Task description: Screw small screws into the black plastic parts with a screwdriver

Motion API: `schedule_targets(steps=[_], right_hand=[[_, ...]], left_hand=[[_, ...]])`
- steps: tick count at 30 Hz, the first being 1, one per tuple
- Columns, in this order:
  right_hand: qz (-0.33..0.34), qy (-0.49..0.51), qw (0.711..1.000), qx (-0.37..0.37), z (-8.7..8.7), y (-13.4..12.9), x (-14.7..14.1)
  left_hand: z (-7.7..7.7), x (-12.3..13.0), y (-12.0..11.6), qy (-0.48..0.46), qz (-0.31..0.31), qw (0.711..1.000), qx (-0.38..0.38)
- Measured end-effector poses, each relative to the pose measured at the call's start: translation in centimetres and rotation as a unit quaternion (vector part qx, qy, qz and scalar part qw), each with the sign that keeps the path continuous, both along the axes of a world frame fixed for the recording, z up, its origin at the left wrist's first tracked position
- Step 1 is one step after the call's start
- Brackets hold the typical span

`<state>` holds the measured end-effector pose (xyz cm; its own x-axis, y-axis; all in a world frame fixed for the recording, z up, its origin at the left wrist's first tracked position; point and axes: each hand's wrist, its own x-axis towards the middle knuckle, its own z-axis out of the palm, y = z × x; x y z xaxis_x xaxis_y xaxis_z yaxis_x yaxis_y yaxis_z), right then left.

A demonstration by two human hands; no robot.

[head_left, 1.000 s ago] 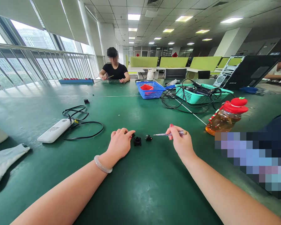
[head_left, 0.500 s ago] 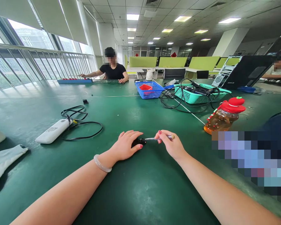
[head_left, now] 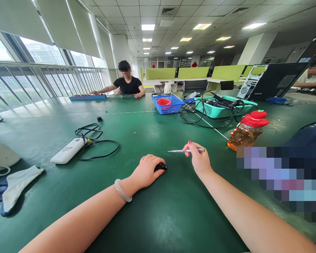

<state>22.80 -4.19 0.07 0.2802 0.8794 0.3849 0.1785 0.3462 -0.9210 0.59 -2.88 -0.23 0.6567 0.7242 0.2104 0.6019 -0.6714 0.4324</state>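
My left hand (head_left: 146, 171), with a pale bangle (head_left: 123, 190) at the wrist, is closed over a small glossy black object (head_left: 161, 167) on the green table. Most of that object is hidden under the fingers, so its kind cannot be told. A slim screwdriver (head_left: 177, 151) with a clear handle is pinched in my right hand (head_left: 199, 158). Its thin metal shaft points left, and the tip is in view just beyond the black object, apart from it.
A white power bank (head_left: 69, 151) with a black cable lies left, near a glove (head_left: 21, 186). At the right stands a red-capped bottle (head_left: 244, 135). Farther back are a blue basket (head_left: 168, 107) and a green basket (head_left: 216, 111) of cables. A person (head_left: 129, 84) sits across the table (head_left: 158, 218).
The screwdriver tip has come away from the black object as my right hand moved up and right. My left hand still holds the object. The view has shifted slightly.
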Motion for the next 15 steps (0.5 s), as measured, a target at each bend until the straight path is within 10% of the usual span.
schedule_targets(steps=[5,15], right_hand=[[0.002,-0.019,1.0,-0.003,0.1,-0.1,0.0],[0.018,-0.084,0.996,-0.005,0.2,-0.3,-1.4]], left_hand=[[0.9,-3.7,-2.3,0.024,0.028,0.999,-0.012],[2.6,-19.6,-3.9,0.113,0.217,0.97,-0.018]])
